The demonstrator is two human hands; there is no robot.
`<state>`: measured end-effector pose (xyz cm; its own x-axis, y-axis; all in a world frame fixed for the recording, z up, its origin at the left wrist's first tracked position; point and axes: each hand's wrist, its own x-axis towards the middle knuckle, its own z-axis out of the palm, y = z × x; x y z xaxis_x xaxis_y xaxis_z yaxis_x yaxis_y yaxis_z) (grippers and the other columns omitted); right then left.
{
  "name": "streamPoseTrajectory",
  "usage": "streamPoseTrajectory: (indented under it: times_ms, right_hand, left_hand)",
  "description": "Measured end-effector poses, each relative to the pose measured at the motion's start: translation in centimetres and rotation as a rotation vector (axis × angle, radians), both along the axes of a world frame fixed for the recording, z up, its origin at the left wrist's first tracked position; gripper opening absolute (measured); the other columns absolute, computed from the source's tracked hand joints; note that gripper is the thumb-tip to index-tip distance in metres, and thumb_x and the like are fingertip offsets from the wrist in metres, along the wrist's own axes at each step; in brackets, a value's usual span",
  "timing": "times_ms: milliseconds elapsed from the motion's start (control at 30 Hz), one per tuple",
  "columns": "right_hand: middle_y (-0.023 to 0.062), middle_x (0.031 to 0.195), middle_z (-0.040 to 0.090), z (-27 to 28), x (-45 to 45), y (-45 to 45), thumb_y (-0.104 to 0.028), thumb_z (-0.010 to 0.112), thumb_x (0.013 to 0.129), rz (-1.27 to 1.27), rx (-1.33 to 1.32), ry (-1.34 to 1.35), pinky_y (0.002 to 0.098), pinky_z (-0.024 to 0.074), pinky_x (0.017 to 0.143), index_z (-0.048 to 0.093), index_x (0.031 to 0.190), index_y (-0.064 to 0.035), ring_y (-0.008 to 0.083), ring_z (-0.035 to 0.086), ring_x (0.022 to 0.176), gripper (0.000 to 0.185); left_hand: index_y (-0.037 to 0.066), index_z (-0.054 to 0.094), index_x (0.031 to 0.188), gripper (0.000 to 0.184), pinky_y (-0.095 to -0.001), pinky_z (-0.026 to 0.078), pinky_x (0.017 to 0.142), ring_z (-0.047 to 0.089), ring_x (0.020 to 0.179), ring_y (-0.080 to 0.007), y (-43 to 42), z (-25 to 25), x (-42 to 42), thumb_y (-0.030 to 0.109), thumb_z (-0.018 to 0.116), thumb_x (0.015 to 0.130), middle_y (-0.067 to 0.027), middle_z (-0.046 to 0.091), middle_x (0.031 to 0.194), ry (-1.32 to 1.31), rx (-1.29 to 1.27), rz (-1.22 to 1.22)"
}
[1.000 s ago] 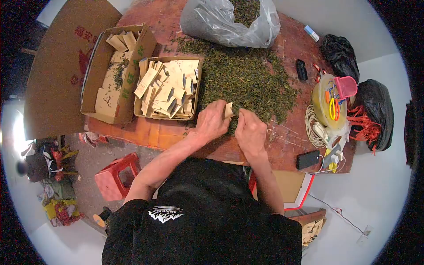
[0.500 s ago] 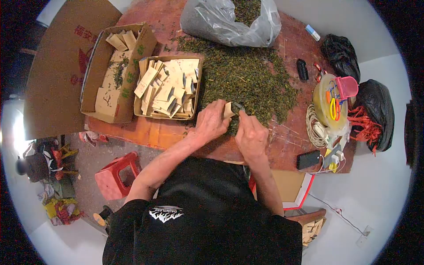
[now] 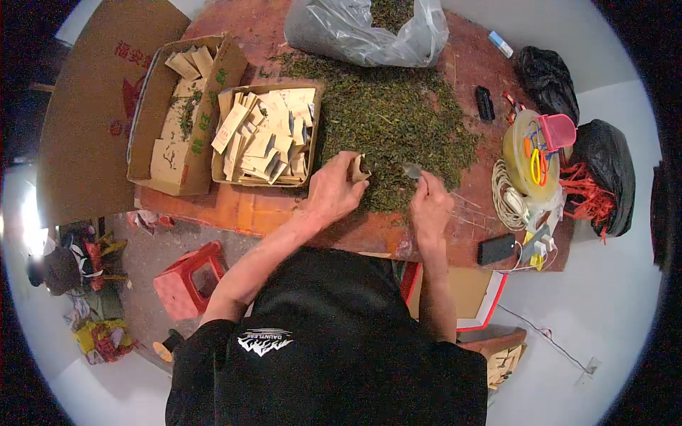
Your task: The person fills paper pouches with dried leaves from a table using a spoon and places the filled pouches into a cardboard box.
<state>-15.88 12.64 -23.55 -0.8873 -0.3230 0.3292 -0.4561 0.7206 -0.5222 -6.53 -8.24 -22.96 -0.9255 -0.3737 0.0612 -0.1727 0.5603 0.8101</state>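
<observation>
My left hand [image 3: 335,187] grips a small brown paper packet [image 3: 361,167] by its side, the packet's mouth turned toward the right. In my right hand [image 3: 432,207] is a small spoon [image 3: 412,170], its pale bowl pointing up and left, apart from the packet. Beneath and beyond both hands spreads a pile of dried green tea leaves [image 3: 398,121] on the red table. Left of my left hand stands a carton [image 3: 307,170] heaped with brown paper packets [image 3: 266,135]. Whether the spoon carries leaves I cannot tell.
A longer cardboard box [image 3: 186,186] with a few packets stands at the left. A clear plastic bag [image 3: 327,35] of leaves lies at the back. On the right are a round tub [image 3: 517,153], coiled string [image 3: 501,192], a black phone [image 3: 496,250] and black bags [image 3: 604,163]. A red stool [image 3: 177,287] stands below.
My right hand has moved right, taking the spoon away from the packet. My left hand has turned the packet slightly and shifted a little left.
</observation>
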Motion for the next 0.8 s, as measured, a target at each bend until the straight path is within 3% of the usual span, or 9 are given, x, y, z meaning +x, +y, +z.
streamPoseTrajectory:
  times_ms: [100,200,300,400,800]
  right_hand:
    - [0.0217,0.093,0.076,-1.9,-0.5,0.1,-0.012,0.063,0.097,-0.057,0.003,-0.120,0.0442,0.0582,0.071,0.075,0.110,-0.0004,0.0371,0.074,0.080,0.021]
    - [0.0192,0.089,0.077,-2.8,-0.5,-1.0,-0.013,0.063,0.099,-0.135,-0.287,-0.419,0.0386,0.0583,0.068,0.074,0.112,0.0006,0.0278,0.075,0.074,0.022]
    - [0.0132,0.084,0.075,-1.6,-0.3,-1.8,-0.015,0.061,0.103,-0.116,-0.434,-0.523,0.0288,0.0550,0.056,0.072,0.115,0.0062,0.0137,0.071,0.066,0.027]
    - [0.0131,0.085,0.076,-1.1,-0.2,-2.2,-0.016,0.063,0.103,-0.163,-0.502,-0.587,0.0303,0.0555,0.058,0.073,0.113,0.0043,0.0148,0.071,0.067,0.024]
    - [0.0112,0.085,0.073,-1.8,0.0,-2.8,-0.019,0.062,0.104,-0.156,-0.668,-0.809,0.0264,0.0513,0.050,0.069,0.115,0.0043,0.0130,0.067,0.062,0.027]
  left_hand:
    - [0.004,0.055,0.124,0.052,-0.0501,0.055,0.082,0.069,0.095,-0.0454,-0.2,-0.9,0.0,0.018,0.082,0.082,-0.0235,0.071,0.100,-0.025,-0.021,0.019]
    - [0.003,0.055,0.125,0.053,-0.0504,0.055,0.081,0.069,0.095,-0.0458,-0.3,-1.1,0.2,0.019,0.082,0.082,-0.0236,0.070,0.100,-0.005,-0.015,0.008]
    - [0.003,0.054,0.126,0.054,-0.0506,0.055,0.080,0.069,0.093,-0.0458,-0.2,-0.7,0.0,0.020,0.082,0.083,-0.0237,0.070,0.100,-0.077,0.015,0.018]
    - [0.003,0.054,0.126,0.054,-0.0504,0.055,0.079,0.069,0.092,-0.0454,-0.3,-1.3,0.2,0.020,0.081,0.083,-0.0235,0.070,0.099,-0.019,-0.025,0.006]
    - [0.003,0.054,0.126,0.053,-0.0491,0.055,0.081,0.070,0.094,-0.0444,-0.6,-1.5,0.6,0.019,0.082,0.083,-0.0233,0.071,0.102,-0.047,0.014,-0.015]
